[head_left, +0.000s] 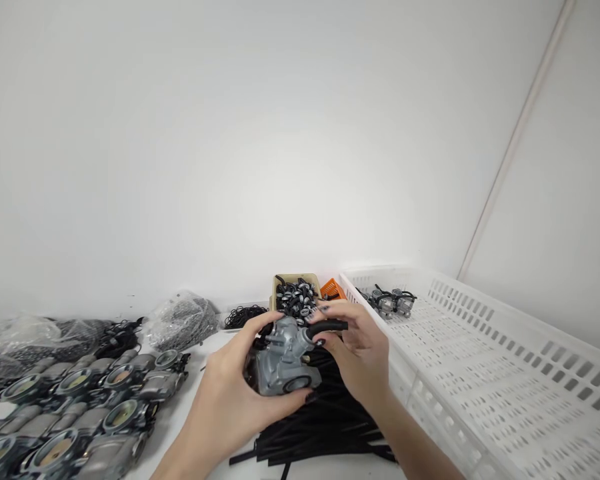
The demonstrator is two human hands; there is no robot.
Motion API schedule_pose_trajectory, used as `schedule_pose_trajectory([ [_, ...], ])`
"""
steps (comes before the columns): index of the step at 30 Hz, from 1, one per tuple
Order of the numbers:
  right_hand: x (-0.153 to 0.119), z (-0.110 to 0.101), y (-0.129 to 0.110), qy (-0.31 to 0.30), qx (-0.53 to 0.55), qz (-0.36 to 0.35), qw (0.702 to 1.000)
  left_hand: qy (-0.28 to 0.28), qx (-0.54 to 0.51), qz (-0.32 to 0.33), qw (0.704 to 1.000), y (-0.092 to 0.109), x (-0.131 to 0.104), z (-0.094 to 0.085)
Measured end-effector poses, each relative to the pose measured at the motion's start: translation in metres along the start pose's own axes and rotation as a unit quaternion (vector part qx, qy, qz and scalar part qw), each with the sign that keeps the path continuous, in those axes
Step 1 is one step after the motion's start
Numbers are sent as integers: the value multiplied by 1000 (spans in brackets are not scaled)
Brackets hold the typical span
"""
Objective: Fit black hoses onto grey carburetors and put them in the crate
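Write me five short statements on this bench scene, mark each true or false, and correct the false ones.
1. The left hand holds a metal carburetor. True.
2. The white plastic crate stands to the left of the hands. False: it stands to their right.
3. The right hand is at the short black hose on that carburetor. True.
4. The tan bin has nothing in it. False: it is filled with small black and silver parts.
5. The long black hoses are piled inside the crate. False: they lie beneath the hands, outside the crate.
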State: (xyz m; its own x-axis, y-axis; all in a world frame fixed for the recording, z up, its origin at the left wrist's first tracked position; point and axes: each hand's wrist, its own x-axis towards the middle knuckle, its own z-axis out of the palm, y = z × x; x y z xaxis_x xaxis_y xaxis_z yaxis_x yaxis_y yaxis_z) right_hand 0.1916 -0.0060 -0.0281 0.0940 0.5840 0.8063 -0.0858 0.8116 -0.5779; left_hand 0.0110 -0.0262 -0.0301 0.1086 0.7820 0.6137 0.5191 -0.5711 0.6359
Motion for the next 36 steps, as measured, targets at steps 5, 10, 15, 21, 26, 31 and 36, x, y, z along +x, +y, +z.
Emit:
schedule_pose_trajectory([
  [5, 15, -15, -2, -106, 50, 98, 988, -67, -118, -103, 985, 14, 4, -2],
  [10, 16, -9, -1, -44, 29, 171, 984, -41, -90, -120, 988, 15, 4, 0],
  [15, 13, -5, 3, -18, 48, 207, 977, -53, -100, -150, 982, 13, 6, 1],
  [21, 12, -5, 9, 3, 27, 216, 976, -36, -90, -134, 986, 11, 6, 5],
  [26, 15, -10, 16, -71, 82, 206, 973, -65, -149, -168, 972, 8, 8, 6],
  [31, 16, -12, 23, -114, 119, 209, 964, -73, -199, -176, 961, 8, 9, 7],
  [36, 17, -11, 21, -131, 105, 240, 956, -65, -194, -185, 961, 6, 10, 8],
])
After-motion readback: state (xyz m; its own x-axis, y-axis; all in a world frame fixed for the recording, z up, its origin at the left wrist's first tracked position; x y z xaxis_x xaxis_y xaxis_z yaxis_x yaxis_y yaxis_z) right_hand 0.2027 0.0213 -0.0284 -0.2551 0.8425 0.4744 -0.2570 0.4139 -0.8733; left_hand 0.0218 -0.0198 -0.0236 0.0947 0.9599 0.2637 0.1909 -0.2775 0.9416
